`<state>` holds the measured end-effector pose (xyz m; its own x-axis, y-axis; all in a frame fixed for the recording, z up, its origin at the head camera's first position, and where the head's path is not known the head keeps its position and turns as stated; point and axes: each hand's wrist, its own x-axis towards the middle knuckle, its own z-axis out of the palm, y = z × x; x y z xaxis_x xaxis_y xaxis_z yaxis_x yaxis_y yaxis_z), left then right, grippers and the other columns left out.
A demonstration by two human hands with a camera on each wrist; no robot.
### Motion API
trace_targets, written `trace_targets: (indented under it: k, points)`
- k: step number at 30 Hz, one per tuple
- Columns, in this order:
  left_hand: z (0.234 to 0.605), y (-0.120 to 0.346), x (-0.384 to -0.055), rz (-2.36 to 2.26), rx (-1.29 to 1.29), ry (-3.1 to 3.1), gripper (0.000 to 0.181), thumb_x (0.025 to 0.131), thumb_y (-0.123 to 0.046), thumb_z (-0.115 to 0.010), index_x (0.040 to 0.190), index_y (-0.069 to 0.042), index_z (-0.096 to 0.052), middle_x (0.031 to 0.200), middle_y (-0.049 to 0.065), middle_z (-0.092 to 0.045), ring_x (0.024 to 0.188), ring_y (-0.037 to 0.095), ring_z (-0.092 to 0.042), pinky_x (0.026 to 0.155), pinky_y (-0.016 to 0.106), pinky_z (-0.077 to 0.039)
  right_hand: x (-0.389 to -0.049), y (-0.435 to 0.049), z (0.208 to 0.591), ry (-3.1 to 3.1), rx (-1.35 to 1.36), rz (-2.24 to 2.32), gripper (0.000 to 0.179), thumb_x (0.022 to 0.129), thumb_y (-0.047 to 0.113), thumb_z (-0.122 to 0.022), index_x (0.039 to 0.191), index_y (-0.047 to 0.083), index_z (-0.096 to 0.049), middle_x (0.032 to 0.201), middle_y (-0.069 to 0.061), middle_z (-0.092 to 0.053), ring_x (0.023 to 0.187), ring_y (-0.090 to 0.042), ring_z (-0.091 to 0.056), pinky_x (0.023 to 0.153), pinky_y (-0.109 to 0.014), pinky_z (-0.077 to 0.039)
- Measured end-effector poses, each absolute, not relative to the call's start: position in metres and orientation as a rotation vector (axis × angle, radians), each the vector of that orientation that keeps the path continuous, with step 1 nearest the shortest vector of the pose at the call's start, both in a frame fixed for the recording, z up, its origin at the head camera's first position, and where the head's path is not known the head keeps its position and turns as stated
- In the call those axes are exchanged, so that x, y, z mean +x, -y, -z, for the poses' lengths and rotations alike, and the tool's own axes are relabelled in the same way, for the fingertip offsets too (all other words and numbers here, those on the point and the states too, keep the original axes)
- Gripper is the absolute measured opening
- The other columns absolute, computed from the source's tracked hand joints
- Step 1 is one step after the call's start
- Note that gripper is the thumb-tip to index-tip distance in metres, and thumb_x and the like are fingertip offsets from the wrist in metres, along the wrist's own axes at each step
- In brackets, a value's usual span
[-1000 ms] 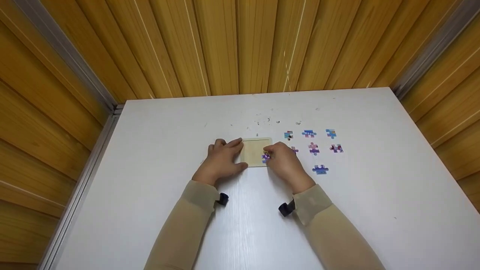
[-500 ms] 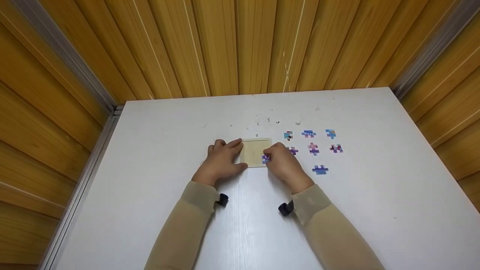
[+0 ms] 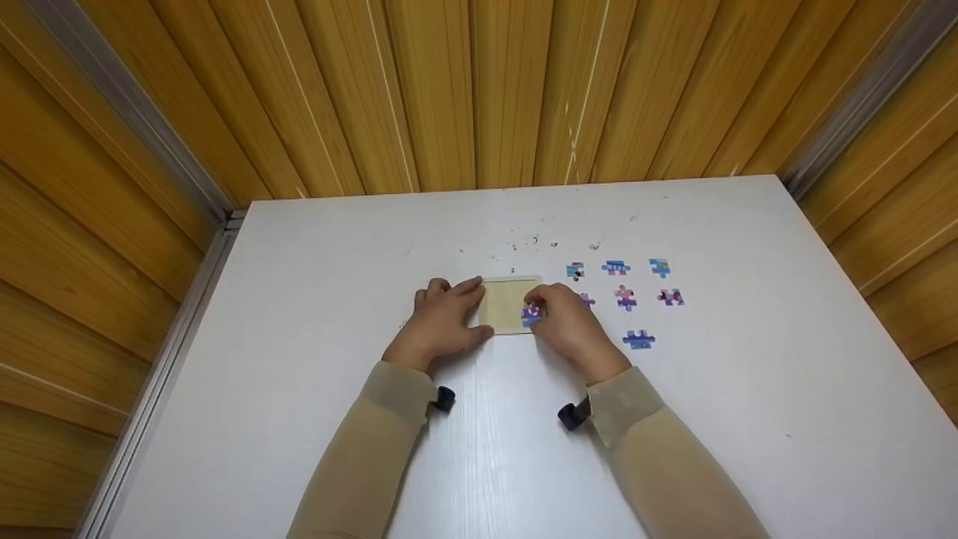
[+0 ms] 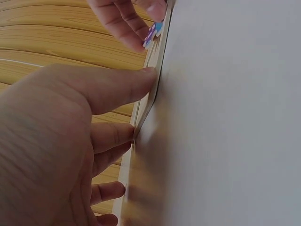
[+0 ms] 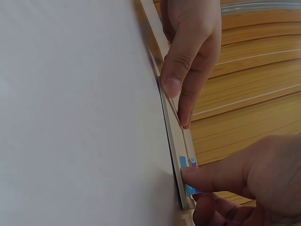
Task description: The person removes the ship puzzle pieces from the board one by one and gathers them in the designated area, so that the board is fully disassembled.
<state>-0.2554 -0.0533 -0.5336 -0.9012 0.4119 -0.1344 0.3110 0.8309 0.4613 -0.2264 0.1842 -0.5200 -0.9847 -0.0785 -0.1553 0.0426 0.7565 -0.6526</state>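
A thin, pale wooden puzzle tray (image 3: 507,307) lies on the table. My left hand (image 3: 441,318) rests at its left side, the thumb on the near corner and a finger at the far corner, both fairly straight. At the tray's near right corner, my right hand (image 3: 569,322) pinches a purple and blue jigsaw piece (image 3: 531,313) between thumb and fingers. The left wrist view shows this piece (image 4: 152,34) tilted above the tray. In the right wrist view, the thumb partly covers its blue part (image 5: 192,189).
Several loose jigsaw pieces lie right of the tray, among them a blue-purple piece (image 3: 639,339), a pink piece (image 3: 626,297) and a blue piece (image 3: 616,267). One is partly hidden behind the right hand. Wood-grain panels (image 3: 434,97) stand behind the white table (image 3: 314,299).
The right fingers shift slightly on the jigsaw piece over the tray's corner, covering more of it half a second ago and less now. The left hand and tray stay put.
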Motion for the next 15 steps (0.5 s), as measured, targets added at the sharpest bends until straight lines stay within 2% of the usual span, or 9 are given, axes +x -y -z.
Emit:
trace_targets:
  k: [6, 15]
  points:
    - [0.535, 0.053, -0.256, -0.627, 0.563, -2.796, 0.082, 0.103, -0.053, -0.077, 0.173, -0.021, -0.048, 0.186, -0.011, -0.037, 0.163, 0.038, -0.035, 0.129, 0.057, -0.031, -0.227, -0.189, 0.517, -2.735, -0.012, 1.090, 0.044, 0.096, -0.002, -0.079, 0.139, 0.006, -0.074, 0.132, -0.015, -0.077, 0.120, -0.034, -0.070, 0.114, -0.053, -0.057]
    - [0.533, 0.053, -0.256, -0.629, 0.561, -2.779, 0.083, 0.104, -0.052, -0.077, 0.174, -0.021, -0.046, 0.186, -0.012, -0.035, 0.162, 0.037, -0.035, 0.130, 0.058, -0.030, -0.231, -0.196, 0.518, -2.647, 0.007, 1.148, 0.051, 0.095, 0.001, -0.083, 0.145, 0.005, -0.074, 0.141, -0.016, -0.076, 0.128, -0.035, -0.069, 0.121, -0.055, -0.053]
